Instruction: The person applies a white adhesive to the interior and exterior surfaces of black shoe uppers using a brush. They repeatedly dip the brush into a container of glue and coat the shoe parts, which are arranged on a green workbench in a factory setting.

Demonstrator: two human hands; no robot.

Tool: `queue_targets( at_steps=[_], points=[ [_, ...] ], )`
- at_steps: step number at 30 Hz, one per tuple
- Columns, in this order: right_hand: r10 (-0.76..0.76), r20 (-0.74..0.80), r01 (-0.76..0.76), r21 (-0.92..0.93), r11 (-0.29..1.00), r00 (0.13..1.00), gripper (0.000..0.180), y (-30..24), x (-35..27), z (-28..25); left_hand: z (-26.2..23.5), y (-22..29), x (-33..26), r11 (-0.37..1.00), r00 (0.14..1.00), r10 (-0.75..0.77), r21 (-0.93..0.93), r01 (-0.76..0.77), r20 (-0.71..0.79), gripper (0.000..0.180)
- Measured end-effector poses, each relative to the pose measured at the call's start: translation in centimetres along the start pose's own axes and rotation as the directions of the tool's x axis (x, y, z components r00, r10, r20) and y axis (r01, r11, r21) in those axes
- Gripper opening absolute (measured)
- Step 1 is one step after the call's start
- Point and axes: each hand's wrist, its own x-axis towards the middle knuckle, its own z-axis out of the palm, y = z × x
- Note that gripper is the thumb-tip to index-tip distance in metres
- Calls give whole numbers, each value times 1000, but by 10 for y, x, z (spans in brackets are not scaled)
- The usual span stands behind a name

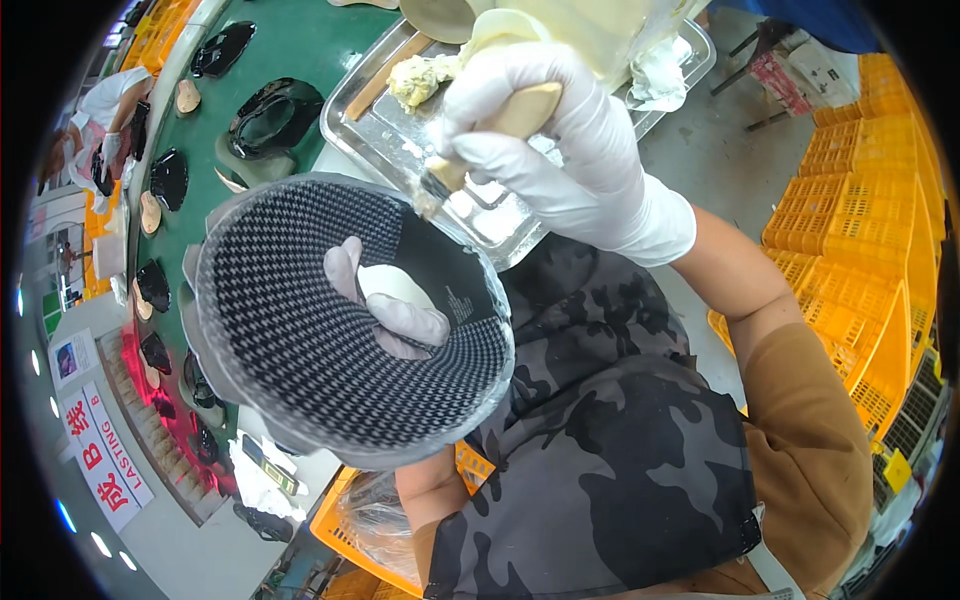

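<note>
A shoe upper [290, 340], with black-and-grey houndstooth lining and a pale ragged rim, is held in front of me with its inside facing up. My left hand [405, 318], in a white glove, reaches into it from below; its fingers show in the opening at the middle, gripping the upper, while the rest is hidden. My right hand [575, 150], also gloved in white, is closed around a brush [525, 112] with a short wooden handle. The brush's dark, worn tip points down beside the upper's far right rim; whether it touches cannot be made out.
A metal tray [350, 128] holds a pale crusted lump [420, 82], a wooden stick and crumpled tissue [660, 75]. Black uppers [275, 118] and beige sole-shaped pieces lie along a green conveyor [250, 55]. Yellow crates [850, 240] are stacked at right. Another person [115, 105] stands far left.
</note>
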Motion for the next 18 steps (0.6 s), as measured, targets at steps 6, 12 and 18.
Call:
queue_targets(
  at_steps=[6, 12, 18],
  points=[
    [-29, -144, 42, 88, 995, 989, 16, 6, 35, -16, 15, -16, -19, 716, 932, -352, -615, 330, 91, 42],
    [124, -135, -133, -59, 989, 983, 13, -7, 104, -62, 23, -68, -32, 416, 817, -522, -762, 496, 246, 50],
    [424, -102, -422, 36, 906, 900, 19, 31, 125, -84, 9, -87, -24, -175, 546, -685, -837, 518, 481, 56]
  ],
)
